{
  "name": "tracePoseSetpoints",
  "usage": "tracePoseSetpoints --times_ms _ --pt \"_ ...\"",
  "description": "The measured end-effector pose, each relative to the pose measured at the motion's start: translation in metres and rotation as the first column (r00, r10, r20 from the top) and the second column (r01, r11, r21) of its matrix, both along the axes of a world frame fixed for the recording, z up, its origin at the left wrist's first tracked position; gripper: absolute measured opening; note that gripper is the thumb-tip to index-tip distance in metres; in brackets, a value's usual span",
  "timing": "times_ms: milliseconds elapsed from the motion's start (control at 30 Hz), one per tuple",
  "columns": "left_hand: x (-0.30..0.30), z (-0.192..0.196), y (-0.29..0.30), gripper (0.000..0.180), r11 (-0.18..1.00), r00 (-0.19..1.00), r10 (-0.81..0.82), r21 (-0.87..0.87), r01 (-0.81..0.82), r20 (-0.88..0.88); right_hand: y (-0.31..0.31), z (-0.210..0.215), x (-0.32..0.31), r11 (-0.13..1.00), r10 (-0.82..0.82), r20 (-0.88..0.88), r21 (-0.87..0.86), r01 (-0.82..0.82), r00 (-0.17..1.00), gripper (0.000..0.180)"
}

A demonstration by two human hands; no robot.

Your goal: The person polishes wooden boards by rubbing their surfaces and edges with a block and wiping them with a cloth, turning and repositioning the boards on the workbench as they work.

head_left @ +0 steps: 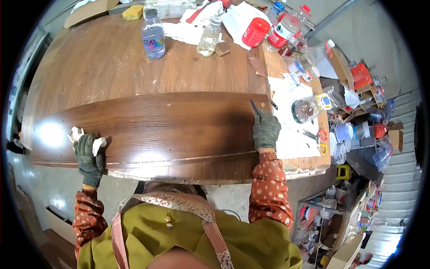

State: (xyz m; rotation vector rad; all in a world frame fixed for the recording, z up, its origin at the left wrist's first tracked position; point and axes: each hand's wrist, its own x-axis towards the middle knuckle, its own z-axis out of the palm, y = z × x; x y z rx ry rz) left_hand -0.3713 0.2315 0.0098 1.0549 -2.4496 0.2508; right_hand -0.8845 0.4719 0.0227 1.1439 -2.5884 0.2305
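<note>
A long, dark brown wood-grain board [197,121] lies across the near part of the worktable. My left hand [91,159], in a dark green knit glove, is closed round a crumpled white cloth [99,144] and rests on the board's left end. The cloth pokes out on both sides of the fingers. At the board's right end my right hand [267,130], gloved alike, is closed on a slim dark stick-like tool [254,106] that sticks out past the fingers. Its lower part is hidden in the glove. Another short dark piece [273,104] shows beside the fingertips.
Beyond the board stand a water bottle [153,36], a squeeze bottle [209,38] and a red can [255,32]. White paper [286,139] at the right bears a clear jug [307,109] and scissors [322,141]. A yellow sponge [133,12] lies at the back. Cluttered shelves [331,215] stand right.
</note>
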Motion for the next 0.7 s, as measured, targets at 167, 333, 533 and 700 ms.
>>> tracePoseSetpoints --times_ms 167,333,533,700 --pt "0.004 -0.01 0.007 0.047 0.997 0.989 0.013 -0.074 -0.024 -0.147 -0.034 -0.003 0.008 0.992 0.121 -0.075 0.027 -0.12 0.99 0.013" --pt "0.0 -0.012 0.003 0.044 0.998 0.986 0.015 -0.059 -0.025 -0.164 -0.123 -0.028 0.169 0.813 0.582 -0.144 0.102 -0.573 0.8 0.002" --pt "0.052 0.002 0.01 0.048 0.997 0.993 -0.077 -0.03 0.075 -0.091 -0.091 -0.025 0.088 0.934 0.349 0.126 0.039 -0.356 0.929 0.016" --pt "0.085 -0.007 -0.022 0.048 0.996 0.984 -0.094 -0.009 0.094 -0.152 -0.026 0.013 0.006 0.897 -0.397 0.018 0.22 0.384 0.918 0.03"
